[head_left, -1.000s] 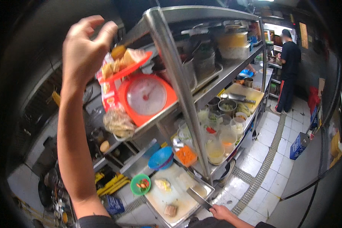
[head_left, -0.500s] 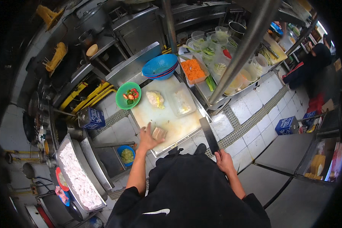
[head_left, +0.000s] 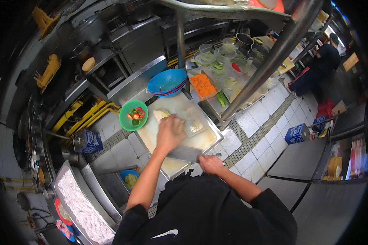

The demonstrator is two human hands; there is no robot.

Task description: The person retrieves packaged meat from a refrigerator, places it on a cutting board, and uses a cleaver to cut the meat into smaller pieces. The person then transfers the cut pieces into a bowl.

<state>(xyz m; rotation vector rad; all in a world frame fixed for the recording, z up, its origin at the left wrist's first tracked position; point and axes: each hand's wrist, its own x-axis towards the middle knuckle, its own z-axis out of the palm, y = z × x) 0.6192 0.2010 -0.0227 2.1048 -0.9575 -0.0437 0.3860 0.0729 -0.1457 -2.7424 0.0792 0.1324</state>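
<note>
My right hand [head_left: 211,164] grips the handle of a cleaver [head_left: 185,154], whose broad blade lies low across the near part of the white cutting board [head_left: 206,141]. Motion smears my left hand [head_left: 171,132], which is over the middle of the board, just beyond the blade; whether its fingers hold something cannot be made out. Partly behind that hand shows a pale lump of food [head_left: 160,114]. Right of it, a clear plastic tub [head_left: 197,123] sits on the board. The brown block of food seen earlier is not plainly visible.
At the board's left edge stands a green bowl [head_left: 124,121] with cut red and green peppers. Stacked blue bowls [head_left: 167,81] sit at its far end. Shredded carrot [head_left: 203,85] fills a tub beyond a slanting metal post [head_left: 259,67]. Another person [head_left: 325,59] stands far right.
The cleaver has swung from beside the board to across its near part. My left hand has moved forward and right from the brown block's spot toward the pale lump. The view has shifted.
</note>
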